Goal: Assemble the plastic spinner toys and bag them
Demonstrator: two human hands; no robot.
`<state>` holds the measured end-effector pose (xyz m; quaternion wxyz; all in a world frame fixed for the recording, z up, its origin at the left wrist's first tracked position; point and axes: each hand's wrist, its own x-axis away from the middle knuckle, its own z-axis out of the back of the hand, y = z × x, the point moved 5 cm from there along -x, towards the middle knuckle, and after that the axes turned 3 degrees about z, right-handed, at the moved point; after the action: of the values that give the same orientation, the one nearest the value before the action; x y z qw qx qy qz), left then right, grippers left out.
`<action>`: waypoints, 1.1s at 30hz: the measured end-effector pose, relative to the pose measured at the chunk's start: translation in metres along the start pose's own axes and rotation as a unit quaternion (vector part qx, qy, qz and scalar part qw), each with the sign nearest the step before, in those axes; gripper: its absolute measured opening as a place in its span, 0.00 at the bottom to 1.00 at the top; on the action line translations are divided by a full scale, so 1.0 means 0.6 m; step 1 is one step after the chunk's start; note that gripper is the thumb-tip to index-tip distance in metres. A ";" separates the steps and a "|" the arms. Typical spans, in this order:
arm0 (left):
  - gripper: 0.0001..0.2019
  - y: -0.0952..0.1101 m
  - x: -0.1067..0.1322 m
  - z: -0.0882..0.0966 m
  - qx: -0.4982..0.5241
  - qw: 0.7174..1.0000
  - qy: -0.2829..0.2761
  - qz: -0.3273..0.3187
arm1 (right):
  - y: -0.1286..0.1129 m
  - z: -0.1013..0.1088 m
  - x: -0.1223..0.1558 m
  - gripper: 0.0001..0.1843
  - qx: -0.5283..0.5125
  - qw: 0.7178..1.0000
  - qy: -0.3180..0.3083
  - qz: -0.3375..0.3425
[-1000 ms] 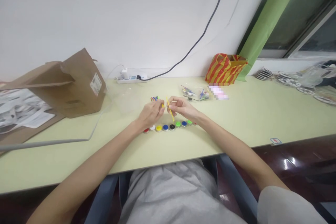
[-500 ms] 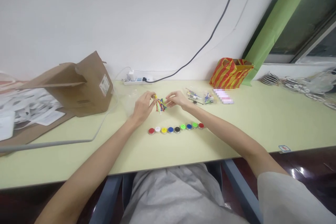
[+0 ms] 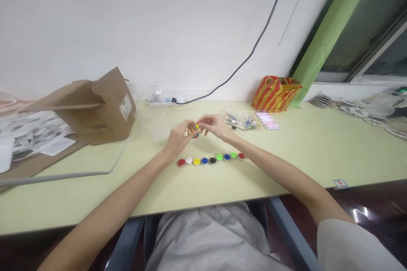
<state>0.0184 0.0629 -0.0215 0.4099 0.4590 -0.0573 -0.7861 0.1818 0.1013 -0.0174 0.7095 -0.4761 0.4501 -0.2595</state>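
Note:
My left hand (image 3: 180, 139) is closed in a pinch on a small yellow piece (image 3: 197, 126) above the table. Touching that same spot, the fingers of my right hand (image 3: 213, 125) are pinched together; whatever they hold is hidden. Below and behind the fingers lies a bunch of thin coloured sticks (image 3: 192, 140), mostly covered by my hands. Nearer to me runs a row of small round pieces with clear bases and coloured tops, among them a red one (image 3: 181, 162), a yellow one (image 3: 196, 161) and a black one (image 3: 213, 161).
Clear bags of coloured parts (image 3: 232, 117) lie right of my hands, near a striped bag (image 3: 275, 93). An open cardboard box (image 3: 95, 112) stands left, by a grey cable (image 3: 124, 144). A power strip (image 3: 163, 102) sits against the wall.
My hands have come together, my left moving right and the yellow piece now between both hands' fingertips. More of the stick bunch is covered. The camera view has shifted slightly.

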 end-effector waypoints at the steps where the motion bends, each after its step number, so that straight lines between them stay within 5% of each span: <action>1: 0.14 0.003 0.000 0.000 0.011 1.000 0.002 0.005 | -0.004 0.001 0.002 0.18 -0.003 1.000 0.003 0.007; 14: 0.16 0.003 0.002 -0.014 -0.009 0.999 -0.037 0.004 | -0.033 0.007 0.032 0.17 0.100 0.994 0.007 0.040; 17: 0.22 0.002 0.000 -0.019 -0.035 0.998 -0.056 0.002 | -0.061 0.045 0.054 0.10 0.246 0.966 -0.001 0.073; 19: 0.21 0.002 -0.001 -0.022 -0.044 0.997 -0.063 0.003 | -0.082 0.089 0.083 0.06 0.388 0.917 -0.017 0.087; 21: 0.18 0.001 -0.001 -0.024 -0.050 0.996 -0.070 0.006 | -0.093 0.141 0.121 0.06 0.489 0.869 -0.055 0.053; 24: 0.17 0.001 0.000 -0.027 -0.053 0.995 -0.078 0.018 | -0.086 0.215 0.186 0.07 0.535 0.832 -0.113 -0.098; 27: 0.18 0.002 0.000 -0.028 -0.050 0.994 -0.084 0.040 | -0.068 0.245 0.245 0.04 0.508 0.806 -0.187 -0.240; 33: 0.19 0.001 -0.001 -0.023 -0.045 0.994 -0.083 0.052 | -0.067 0.225 0.276 0.07 0.439 0.841 -0.195 -0.250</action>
<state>0.0298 0.0668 -0.0289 0.4639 0.3701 -0.0795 -0.8009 0.3801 0.0127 -0.0265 0.8282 -0.2522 0.0074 -0.5005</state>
